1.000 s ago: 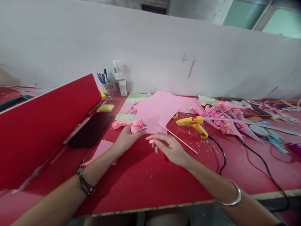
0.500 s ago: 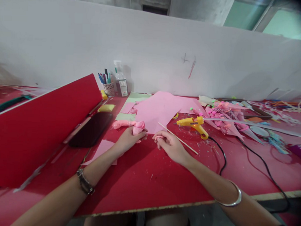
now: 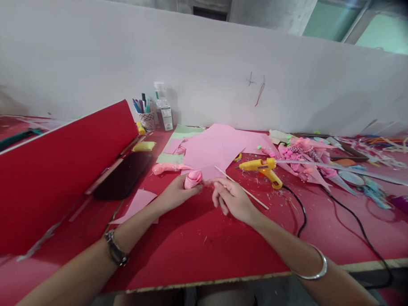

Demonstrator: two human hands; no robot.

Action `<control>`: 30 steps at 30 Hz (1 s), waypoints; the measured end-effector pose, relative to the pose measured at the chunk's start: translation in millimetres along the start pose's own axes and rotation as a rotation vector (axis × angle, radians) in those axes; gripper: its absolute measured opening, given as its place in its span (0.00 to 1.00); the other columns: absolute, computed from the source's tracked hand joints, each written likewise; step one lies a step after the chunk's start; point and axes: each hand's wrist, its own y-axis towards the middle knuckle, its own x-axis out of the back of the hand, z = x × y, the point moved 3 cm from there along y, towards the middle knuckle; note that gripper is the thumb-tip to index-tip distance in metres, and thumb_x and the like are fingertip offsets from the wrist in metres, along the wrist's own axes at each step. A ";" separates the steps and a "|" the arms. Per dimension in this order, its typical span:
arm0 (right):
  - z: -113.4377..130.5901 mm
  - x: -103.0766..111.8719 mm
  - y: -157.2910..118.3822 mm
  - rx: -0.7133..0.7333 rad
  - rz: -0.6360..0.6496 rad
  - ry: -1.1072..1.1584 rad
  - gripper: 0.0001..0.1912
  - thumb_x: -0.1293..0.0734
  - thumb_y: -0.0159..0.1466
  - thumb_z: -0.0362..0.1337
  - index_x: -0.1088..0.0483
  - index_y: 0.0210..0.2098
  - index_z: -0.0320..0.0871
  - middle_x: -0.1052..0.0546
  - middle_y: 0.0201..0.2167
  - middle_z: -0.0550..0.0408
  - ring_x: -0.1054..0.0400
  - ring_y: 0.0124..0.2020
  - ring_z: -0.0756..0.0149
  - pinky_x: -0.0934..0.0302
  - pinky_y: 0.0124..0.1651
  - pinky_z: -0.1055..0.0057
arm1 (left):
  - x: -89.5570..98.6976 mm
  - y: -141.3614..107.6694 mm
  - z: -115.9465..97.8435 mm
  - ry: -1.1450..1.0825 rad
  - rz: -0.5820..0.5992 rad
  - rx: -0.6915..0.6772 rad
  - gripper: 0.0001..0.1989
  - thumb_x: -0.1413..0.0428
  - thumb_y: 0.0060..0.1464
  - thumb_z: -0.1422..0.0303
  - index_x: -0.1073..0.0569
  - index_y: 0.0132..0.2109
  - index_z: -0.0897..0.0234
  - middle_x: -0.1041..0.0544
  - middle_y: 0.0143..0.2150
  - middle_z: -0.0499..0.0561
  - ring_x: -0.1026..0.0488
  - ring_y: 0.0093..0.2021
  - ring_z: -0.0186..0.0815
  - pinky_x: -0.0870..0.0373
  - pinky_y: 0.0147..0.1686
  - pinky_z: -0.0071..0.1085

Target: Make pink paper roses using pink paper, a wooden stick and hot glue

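My left hand (image 3: 180, 193) is closed around a pink rose (image 3: 193, 179) that looks shaped from soft clay, its rolled petals facing up. Across from it, my right hand (image 3: 234, 196) pinches a small bit of pink clay, mostly hidden by the fingers. A faint pinkish strand seems to span the gap between the hands, but it is blurred. Behind the left hand lies a lump of pink clay (image 3: 166, 168) in clear wrap. A thin wooden stick (image 3: 252, 194) rests on the red table (image 3: 200, 251) just beyond my right hand.
A yellow glue gun (image 3: 262, 167) with a black cord lies to the right, near pink decorated cones (image 3: 302, 158). Pink paper sheets (image 3: 214, 146) spread at the back. On the left are a dark phone (image 3: 123, 177), a red board (image 3: 63, 170), a pen cup (image 3: 147, 120) and a bottle (image 3: 165, 111).
The rose has tipped more upright and shifted slightly right and down in my left hand. My right hand has turned and moved slightly right, its lower fingers loosening.
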 end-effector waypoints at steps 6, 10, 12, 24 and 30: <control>12.3 7.1 -1.7 0.207 -0.186 -0.216 0.17 0.46 0.62 0.40 0.30 0.27 0.42 0.32 0.23 0.57 0.37 0.28 0.71 0.42 0.34 0.73 | -4.1 -1.0 3.8 0.073 0.104 -0.071 0.12 0.48 0.44 0.66 0.29 0.37 0.67 0.27 0.34 0.50 0.31 0.34 0.36 0.35 0.37 0.30; 13.0 7.8 0.5 0.246 -0.227 -0.248 0.13 0.43 0.60 0.36 0.31 0.41 0.45 0.31 0.37 0.53 0.37 0.37 0.68 0.42 0.42 0.69 | -4.0 -0.8 4.6 0.085 0.078 -0.033 0.13 0.47 0.44 0.65 0.30 0.37 0.67 0.27 0.32 0.49 0.31 0.31 0.36 0.35 0.33 0.28; 10.0 7.2 1.1 0.210 -0.216 -0.167 0.14 0.43 0.60 0.36 0.33 0.44 0.44 0.30 0.34 0.53 0.36 0.34 0.70 0.40 0.38 0.71 | -4.6 -0.6 2.9 0.046 0.093 -0.065 0.13 0.48 0.45 0.66 0.30 0.39 0.67 0.26 0.34 0.49 0.31 0.33 0.35 0.35 0.35 0.28; 6.5 17.9 3.5 0.178 -0.372 -0.090 0.11 0.38 0.56 0.35 0.30 0.38 0.43 0.30 0.36 0.53 0.34 0.36 0.70 0.40 0.40 0.73 | -6.0 -3.2 4.4 0.111 0.114 -0.090 0.12 0.50 0.46 0.69 0.29 0.39 0.67 0.27 0.32 0.48 0.33 0.30 0.33 0.36 0.31 0.27; 5.7 14.5 2.6 0.060 -0.337 0.220 0.07 0.38 0.56 0.38 0.35 0.31 0.41 0.28 0.26 0.57 0.31 0.23 0.72 0.37 0.27 0.74 | -4.7 -1.7 3.5 0.092 0.097 -0.114 0.14 0.50 0.47 0.68 0.31 0.41 0.68 0.27 0.37 0.50 0.32 0.35 0.36 0.35 0.35 0.28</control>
